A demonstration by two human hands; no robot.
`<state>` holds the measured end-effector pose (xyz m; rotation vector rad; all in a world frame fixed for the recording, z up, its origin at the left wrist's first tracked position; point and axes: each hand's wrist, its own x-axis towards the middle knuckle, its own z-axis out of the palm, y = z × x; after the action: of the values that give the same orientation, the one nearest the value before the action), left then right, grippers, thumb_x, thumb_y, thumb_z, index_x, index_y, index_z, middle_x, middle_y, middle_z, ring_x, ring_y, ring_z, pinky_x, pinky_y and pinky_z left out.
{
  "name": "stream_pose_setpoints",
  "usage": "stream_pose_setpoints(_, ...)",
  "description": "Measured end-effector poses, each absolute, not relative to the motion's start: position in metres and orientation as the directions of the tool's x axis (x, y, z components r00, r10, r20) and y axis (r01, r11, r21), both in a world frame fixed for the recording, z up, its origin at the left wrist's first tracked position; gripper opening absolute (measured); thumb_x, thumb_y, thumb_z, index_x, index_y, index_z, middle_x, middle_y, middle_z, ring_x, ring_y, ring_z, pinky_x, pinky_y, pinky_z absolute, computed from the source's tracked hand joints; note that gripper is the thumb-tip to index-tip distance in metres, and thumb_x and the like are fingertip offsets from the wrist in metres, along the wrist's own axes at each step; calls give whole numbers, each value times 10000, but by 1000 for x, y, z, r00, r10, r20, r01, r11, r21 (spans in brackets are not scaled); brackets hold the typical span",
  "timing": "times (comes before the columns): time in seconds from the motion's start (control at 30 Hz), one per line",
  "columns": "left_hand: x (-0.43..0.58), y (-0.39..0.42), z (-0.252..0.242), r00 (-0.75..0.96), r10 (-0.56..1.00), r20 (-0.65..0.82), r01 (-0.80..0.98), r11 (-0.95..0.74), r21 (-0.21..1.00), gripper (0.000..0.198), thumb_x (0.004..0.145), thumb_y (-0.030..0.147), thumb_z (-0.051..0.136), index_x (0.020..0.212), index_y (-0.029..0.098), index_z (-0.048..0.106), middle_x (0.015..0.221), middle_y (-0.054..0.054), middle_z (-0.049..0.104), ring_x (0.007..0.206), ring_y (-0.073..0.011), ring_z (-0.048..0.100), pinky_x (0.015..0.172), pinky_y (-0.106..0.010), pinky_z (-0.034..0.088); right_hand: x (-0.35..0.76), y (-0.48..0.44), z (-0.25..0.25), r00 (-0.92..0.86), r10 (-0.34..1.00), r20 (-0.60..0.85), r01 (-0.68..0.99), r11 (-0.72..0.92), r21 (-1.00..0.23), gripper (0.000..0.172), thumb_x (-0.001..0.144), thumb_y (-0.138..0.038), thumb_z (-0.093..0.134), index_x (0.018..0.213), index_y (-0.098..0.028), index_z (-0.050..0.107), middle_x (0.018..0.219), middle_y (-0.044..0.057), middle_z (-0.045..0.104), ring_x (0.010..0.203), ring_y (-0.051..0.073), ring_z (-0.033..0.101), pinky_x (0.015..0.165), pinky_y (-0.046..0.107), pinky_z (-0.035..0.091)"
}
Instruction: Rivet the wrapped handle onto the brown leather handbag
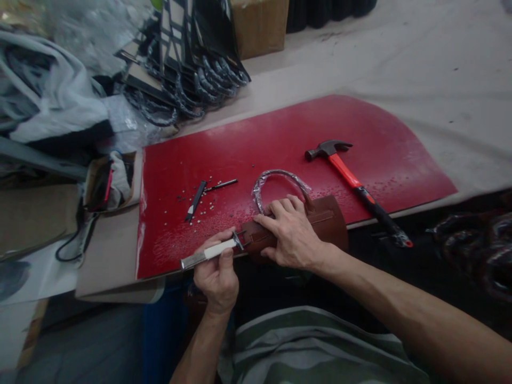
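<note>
My left hand is closed around a slim bar-like piece, white in the middle with a silvery metal end. A small metal crosspiece at its right end meets the edge of a brown leather bag. My right hand grips this bag from above, fingers over its top and thumb on the near side. A curved handle, wrapped in clear plastic, rises from the bag behind my fingers. The bag's underside is hidden.
A claw hammer lies at right on the red board. A dark flat tool and a thin rod lie left among small scraps. Wrapped handles, a cardboard box and a small tool box stand around.
</note>
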<state>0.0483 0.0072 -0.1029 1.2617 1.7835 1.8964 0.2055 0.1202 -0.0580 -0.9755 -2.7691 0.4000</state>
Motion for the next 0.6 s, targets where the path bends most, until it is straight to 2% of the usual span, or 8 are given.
stream_pose_setpoints(0.2,49,7,-103,-603,676,424,337,-266,903,184,943,276,636,1037,162,527,1037,-84,686,988,-245,716,862,-453,612,203,126,-58,-784,615,88,558,760,-334,613,621,-479,823,1140,-185,682,1027,110,517,963,284,406,963,465,306)
stream_pose_setpoints(0.43,49,8,-107,-600,658,455,326,-319,890,170,928,256,654,1019,157,549,1033,-84,692,992,-253,713,907,-493,585,206,129,-62,-829,546,120,493,816,-303,598,660,-470,783,1152,-145,680,1034,130,524,976,296,400,983,478,298)
stream_pose_setpoints(0.6,51,5,-103,-549,675,493,392,-313,865,163,945,246,623,1045,171,517,1046,-75,685,998,-248,713,881,-486,602,207,132,-64,-846,519,121,465,830,-308,581,679,-471,768,1153,-145,687,1045,134,519,966,289,388,965,473,299)
